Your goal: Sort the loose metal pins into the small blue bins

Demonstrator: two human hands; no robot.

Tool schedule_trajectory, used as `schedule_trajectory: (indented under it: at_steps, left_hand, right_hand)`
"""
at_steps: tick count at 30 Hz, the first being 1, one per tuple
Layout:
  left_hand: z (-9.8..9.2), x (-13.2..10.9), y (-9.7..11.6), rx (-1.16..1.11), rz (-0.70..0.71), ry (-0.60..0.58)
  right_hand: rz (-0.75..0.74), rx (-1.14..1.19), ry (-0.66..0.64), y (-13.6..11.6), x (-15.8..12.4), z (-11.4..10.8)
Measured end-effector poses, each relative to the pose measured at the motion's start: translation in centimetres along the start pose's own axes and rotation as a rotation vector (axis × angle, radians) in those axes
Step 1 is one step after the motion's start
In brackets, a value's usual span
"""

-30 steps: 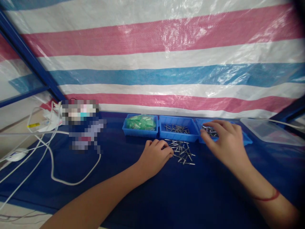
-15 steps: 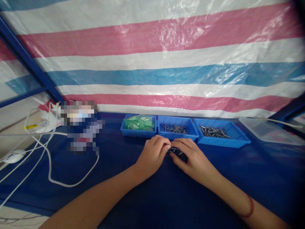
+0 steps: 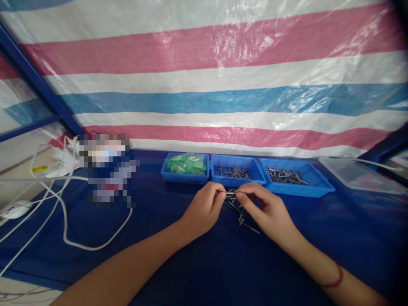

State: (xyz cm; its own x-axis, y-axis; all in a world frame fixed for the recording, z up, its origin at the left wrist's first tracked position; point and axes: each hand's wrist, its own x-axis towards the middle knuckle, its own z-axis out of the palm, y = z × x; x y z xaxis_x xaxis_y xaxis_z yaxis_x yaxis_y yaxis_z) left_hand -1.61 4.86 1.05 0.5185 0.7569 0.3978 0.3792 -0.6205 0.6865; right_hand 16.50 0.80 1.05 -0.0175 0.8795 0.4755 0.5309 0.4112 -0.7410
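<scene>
The left hand (image 3: 202, 212) has its grip closed to a fingertip pinch, apparently on one end of a slim metal rivet (image 3: 230, 193) held above loose rivets (image 3: 241, 219) on the surface (image 3: 197, 272). The right hand (image 3: 270, 212) seems to pinch the other end, thumb against finger; if either slackens, the thin piece could drop and be lost among its lookalikes.

In front of me: shiny metal pins (image 3: 241, 220), smooth plastic bins (image 3: 298, 190), a crinkled glossy plastic bag (image 3: 186, 163), a smooth table (image 3: 204, 272), a shiny woven-plastic sheet (image 3: 204, 102).
</scene>
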Motion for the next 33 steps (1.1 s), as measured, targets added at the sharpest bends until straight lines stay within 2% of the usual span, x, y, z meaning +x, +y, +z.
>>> schedule_trajectory:
  at_steps: [6, 14, 19, 25, 29, 33]
  left_hand:
    - [0.1, 0.0, -0.1, 0.066, 0.128, -0.065]
    - [0.1, 0.0, -0.2, 0.046, 0.109, -0.111]
    - [-0.1, 0.2, -0.2, -0.002, 0.069, -0.065]
    - [-0.2, 0.3, 0.0, -0.015, 0.054, -0.002]
    - [-0.2, 0.0, 0.0, -0.021, 0.039, 0.000]
    - [-0.1, -0.2, -0.2, -0.009, 0.058, -0.006]
  right_hand:
    - [-0.077, 0.010, 0.000, -0.5, -0.1, 0.1]
    - [-0.124, -0.008, 0.000, -0.8, -0.1, 0.2]
    - [-0.120, -0.038, 0.024, -0.9, 0.0, -0.2]
    - [-0.140, -0.128, -0.029, -0.2, 0.6, -1.1]
    - [-0.090, -0.251, 0.128, 1.2, 1.7, -3.4]
    - [0.110, -0.451, 0.378, 3.7, 2.6, -7.1]
